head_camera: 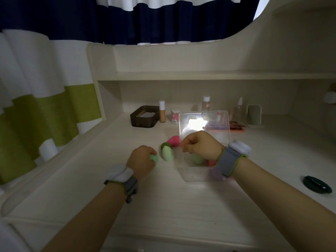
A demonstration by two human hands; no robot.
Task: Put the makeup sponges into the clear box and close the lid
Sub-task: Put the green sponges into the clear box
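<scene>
Nearest us, our two forearms reach out over a wide bare stretch of the pale desk [163,206], which runs free from its front edge up to the wrists. Our left hand [141,160] is curled around a mint-green sponge [154,158], pinning it against the desk. Just beside it, to the right, a light green sponge [167,153] lies on the surface with a dark green sponge [164,145] touching its far end and a pink sponge [174,140] behind them, close to the box's left wall. Our right hand [201,145] hovers over the clear box [187,174] with fingers drawn together in a pinch; whether they hold anything we cannot tell. Inside the box we see a pale green sponge [197,159] and a reddish one [211,163], partly hidden by the wrist. The lid [203,124] stands raised at the far side. Right of the box the desk is open as far as a dark oval object [317,184]. Farther back, along the wall under the shelf [200,75], stand a brown tray [144,116], bottles and a cotton-swab tub [175,116].
</scene>
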